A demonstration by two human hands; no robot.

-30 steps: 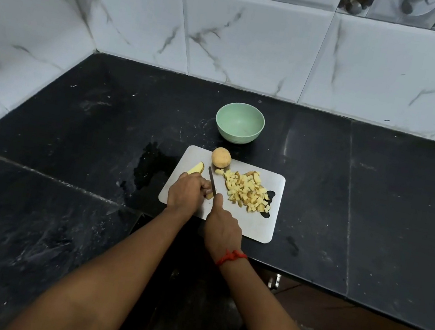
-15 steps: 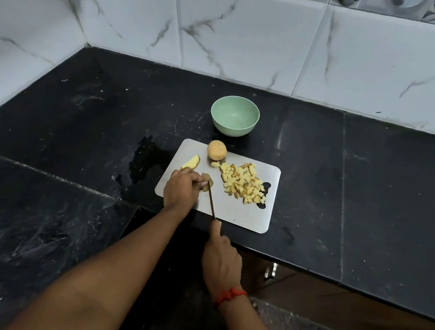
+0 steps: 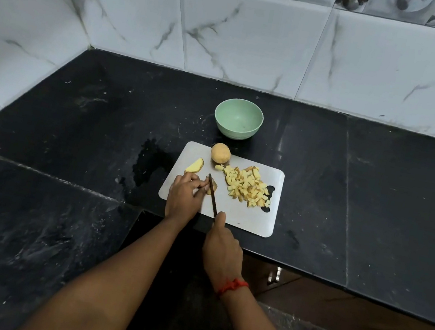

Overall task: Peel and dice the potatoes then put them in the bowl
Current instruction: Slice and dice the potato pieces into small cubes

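Observation:
A white cutting board (image 3: pixel 247 219) lies on the black counter. My left hand (image 3: pixel 184 197) holds a small potato piece (image 3: pixel 212 187) down on the board with curled fingers. My right hand (image 3: pixel 222 249) grips the handle of a knife (image 3: pixel 212 195), whose dark blade rests against that piece. A potato wedge (image 3: pixel 194 165) lies just beyond my left hand. A whole round potato (image 3: pixel 220 153) sits at the board's far edge. A pile of diced potato (image 3: pixel 247 186) covers the board's right half. The pale green bowl (image 3: pixel 238 118) stands beyond the board, with nothing inside.
The black stone counter (image 3: pixel 376 208) runs to white marble-tiled walls (image 3: pixel 248 40) at the back and left. A wet patch (image 3: pixel 150 162) lies left of the board. A second counter slab (image 3: pixel 12 231) sits near left, with a dark gap beneath my arms.
My right hand drew back toward me, pulling the knife along the piece, so more blade now shows. My left hand stayed on the potato piece.

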